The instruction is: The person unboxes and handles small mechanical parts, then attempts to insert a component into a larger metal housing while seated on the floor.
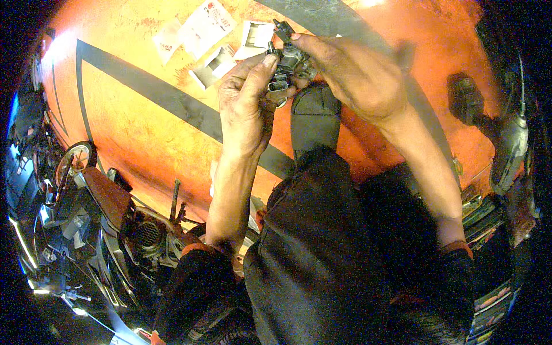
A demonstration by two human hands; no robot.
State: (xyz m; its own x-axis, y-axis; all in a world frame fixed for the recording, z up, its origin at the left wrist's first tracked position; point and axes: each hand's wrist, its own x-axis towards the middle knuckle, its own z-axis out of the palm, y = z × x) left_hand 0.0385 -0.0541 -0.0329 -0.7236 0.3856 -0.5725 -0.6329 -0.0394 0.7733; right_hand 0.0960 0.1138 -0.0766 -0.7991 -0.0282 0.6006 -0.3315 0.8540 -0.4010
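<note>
Both hands meet over the orange floor, closed around a dark mechanical part (292,59) with a metal body and black plastic fittings. At its lower left end a rectangular connector socket (278,85) faces me. My left hand (248,95) grips the part from the left, its thumb by a small black stub. From the right, my right hand (362,77) pinches a black plastic piece (283,31) at the part's upper end. Whether that piece is joined to the rest, I cannot tell. My fingers hide much of the part's underside.
Small opened white cartons (257,35) and printed packets (207,26) lie on the floor beyond my left hand. My dark shoe (315,106) is just below the part. A partly dismantled motorcycle (109,201) stands at the left. A dark floor stripe (155,95) crosses the orange surface (144,149).
</note>
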